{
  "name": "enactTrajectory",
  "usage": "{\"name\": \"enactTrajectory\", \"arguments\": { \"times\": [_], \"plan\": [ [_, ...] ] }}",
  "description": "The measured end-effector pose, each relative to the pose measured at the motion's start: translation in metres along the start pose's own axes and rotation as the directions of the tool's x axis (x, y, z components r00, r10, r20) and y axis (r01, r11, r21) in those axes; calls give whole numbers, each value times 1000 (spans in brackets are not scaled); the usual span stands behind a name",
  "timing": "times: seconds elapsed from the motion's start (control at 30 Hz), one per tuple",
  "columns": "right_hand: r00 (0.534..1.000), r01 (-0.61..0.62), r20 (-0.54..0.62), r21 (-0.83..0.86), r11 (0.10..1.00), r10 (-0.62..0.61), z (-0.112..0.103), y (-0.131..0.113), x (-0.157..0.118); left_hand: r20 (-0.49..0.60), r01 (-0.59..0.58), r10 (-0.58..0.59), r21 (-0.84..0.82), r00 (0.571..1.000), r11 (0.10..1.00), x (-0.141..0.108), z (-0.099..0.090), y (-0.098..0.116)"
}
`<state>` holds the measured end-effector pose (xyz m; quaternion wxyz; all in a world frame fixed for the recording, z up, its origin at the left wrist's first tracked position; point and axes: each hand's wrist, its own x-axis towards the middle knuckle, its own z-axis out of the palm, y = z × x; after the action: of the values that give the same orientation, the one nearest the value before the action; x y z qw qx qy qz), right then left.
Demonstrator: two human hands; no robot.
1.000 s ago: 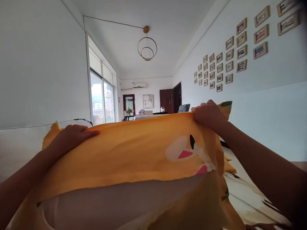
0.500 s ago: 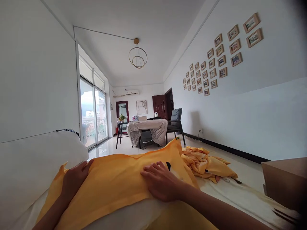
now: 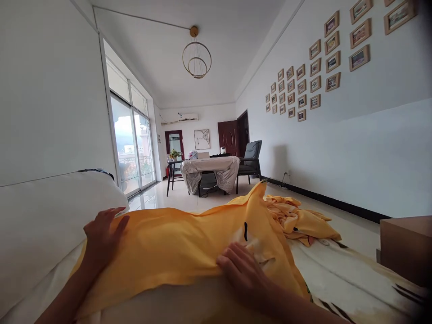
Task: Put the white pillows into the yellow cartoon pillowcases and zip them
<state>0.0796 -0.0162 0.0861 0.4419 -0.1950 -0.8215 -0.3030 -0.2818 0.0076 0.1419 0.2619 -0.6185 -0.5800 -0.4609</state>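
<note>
Framed pictures (image 3: 315, 67) between one and two o'clock, too small to read. Yellow pillowcase (image 3: 168, 238) at six, pale layer (image 3: 158, 299) under near edge. Left hand (image 3: 103, 240) at eight, fingers and thumb spread. Right hand (image 3: 248, 274) toward five, fingers bent together on cloth; can't tell whether pinching.

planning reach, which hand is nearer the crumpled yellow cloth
Right. The right hand is on the yellow pillowcase, left of the crumpled yellow cloth and closer to the camera; the left hand is farther left.
</note>
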Motion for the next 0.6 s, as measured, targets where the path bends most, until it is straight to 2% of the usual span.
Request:
{"name": "enactTrajectory", "arguments": {
  "times": [0.07, 0.1, 0.17, 0.2, 0.23, 0.27, 0.33, 0.37, 0.47, 0.53, 0.6],
  "plan": [
    [999, 36, 32, 6, 999, -36, -1, -4, -3, 71, -158, 166, -114, 983, 981, -20, -17, 11],
    [999, 37, 37, 14, 999, -37, -1, -4, -3, 152, -279, 302, -157, 941, 947, -33, -25, 17],
    [999, 10, 32, 33, 999, -11, -1, -1, 0, 287, -519, 546, -171, 787, 838, -56, -34, 24],
    [1000, 7, 30, 35, 999, -8, -2, 0, 2, 321, -602, 611, -140, 724, 786, -65, -36, 25],
    [999, 26, 31, 30, 999, -27, -4, 1, 4, 325, -644, 634, -92, 702, 759, -71, -36, 23],
    [998, 52, 41, 11, 999, -52, -6, 2, 5, 301, -645, 624, -36, 722, 763, -75, -34, 18],
    [988, 124, 97, -48, 991, -119, -11, 2, 6, 208, -589, 568, 56, 796, 806, -77, -30, 4],
    [980, 159, 134, -81, 984, -147, -13, 2, 6, 175, -566, 546, 93, 819, 819, -76, -29, -4],
    [960, 217, 217, -183, 959, -176, -18, 9, 2, 156, -549, 527, 181, 835, 816, -77, -26, -22],
    [972, 167, 209, -269, 949, -112, -17, 22, -5, 104, -525, 515, 190, 851, 829, -83, -28, -31],
    [980, 14, 192, -357, 934, 59, -15, 40, -16, -19, -470, 479, 157, 878, 868, -96, -29, -41]
  ]
}}
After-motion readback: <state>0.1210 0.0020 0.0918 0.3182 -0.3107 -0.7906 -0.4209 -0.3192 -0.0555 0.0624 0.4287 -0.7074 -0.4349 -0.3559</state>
